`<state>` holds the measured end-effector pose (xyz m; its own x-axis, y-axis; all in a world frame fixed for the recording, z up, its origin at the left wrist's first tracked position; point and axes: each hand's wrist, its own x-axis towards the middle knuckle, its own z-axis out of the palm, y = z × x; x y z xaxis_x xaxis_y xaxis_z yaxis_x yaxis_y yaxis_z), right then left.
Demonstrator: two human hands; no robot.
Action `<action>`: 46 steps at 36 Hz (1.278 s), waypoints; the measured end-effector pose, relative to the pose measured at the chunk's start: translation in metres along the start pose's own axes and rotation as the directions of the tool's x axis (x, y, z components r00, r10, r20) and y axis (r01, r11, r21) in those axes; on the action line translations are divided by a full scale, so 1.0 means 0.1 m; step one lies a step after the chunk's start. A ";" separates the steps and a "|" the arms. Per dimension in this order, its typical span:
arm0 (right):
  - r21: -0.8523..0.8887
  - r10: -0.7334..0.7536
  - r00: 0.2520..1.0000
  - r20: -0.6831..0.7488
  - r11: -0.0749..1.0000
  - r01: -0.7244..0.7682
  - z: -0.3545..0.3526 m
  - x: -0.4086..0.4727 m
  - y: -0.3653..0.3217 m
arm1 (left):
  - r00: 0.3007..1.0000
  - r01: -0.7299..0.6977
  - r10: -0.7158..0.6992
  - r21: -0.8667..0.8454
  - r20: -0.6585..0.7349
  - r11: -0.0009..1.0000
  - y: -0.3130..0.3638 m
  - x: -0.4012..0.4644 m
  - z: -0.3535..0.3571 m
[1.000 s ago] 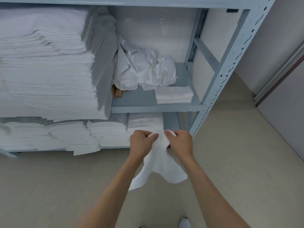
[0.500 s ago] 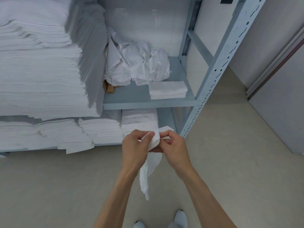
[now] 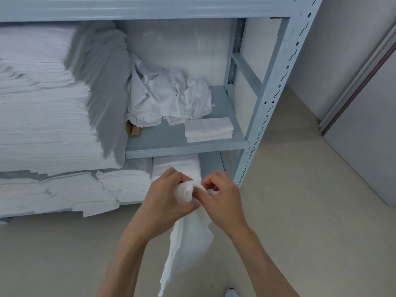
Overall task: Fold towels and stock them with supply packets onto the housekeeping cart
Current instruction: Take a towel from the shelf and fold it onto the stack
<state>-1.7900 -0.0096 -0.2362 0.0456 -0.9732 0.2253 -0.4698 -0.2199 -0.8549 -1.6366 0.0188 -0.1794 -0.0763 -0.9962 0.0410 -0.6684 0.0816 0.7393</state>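
2 hands, 1 towel: matching the top edge

My left hand (image 3: pixel 165 198) clenched the towel (image 3: pixel 188 239) at its top; my right hand (image 3: pixel 220 198) pinched it alongside. It hung before the shelf (image 3: pixel 184 146). Corners, I judged, needed aligning first.

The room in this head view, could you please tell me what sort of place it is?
Most likely a hotel linen storeroom. A grey metal shelving rack holds tall stacks of folded white linen, a crumpled pile of white cloths waits on its shelf, and both hands hold a small white towel in front of it.
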 end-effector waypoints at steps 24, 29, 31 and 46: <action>-0.482 -0.472 0.880 0.061 0.757 0.440 -1.32 1.15 0.81 | 0.728 -0.042 -0.159 -0.275 -0.667 0.961 0.42 0.54 0.23; -0.565 -0.640 0.757 0.130 0.580 0.587 -1.52 1.46 0.58 | 0.654 -0.023 -0.167 -0.240 -0.738 0.970 0.37 0.52 0.21; -0.608 -0.597 0.785 0.163 0.566 0.557 -1.56 1.53 0.62 | 0.654 -0.018 -0.204 -0.285 -0.728 0.958 0.33 0.53 0.22; 0.747 0.153 0.944 0.291 0.580 -0.325 -1.07 1.08 1.20 | 0.791 -0.210 -0.266 -0.652 -0.551 0.728 0.67 0.79 0.30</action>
<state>-1.9360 -0.1344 -0.2647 0.2281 -0.9721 -0.0543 0.3717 0.1385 -0.9180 -1.7099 -0.0540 -0.1468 0.5255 -0.8254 0.2062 0.0117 0.2494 0.9683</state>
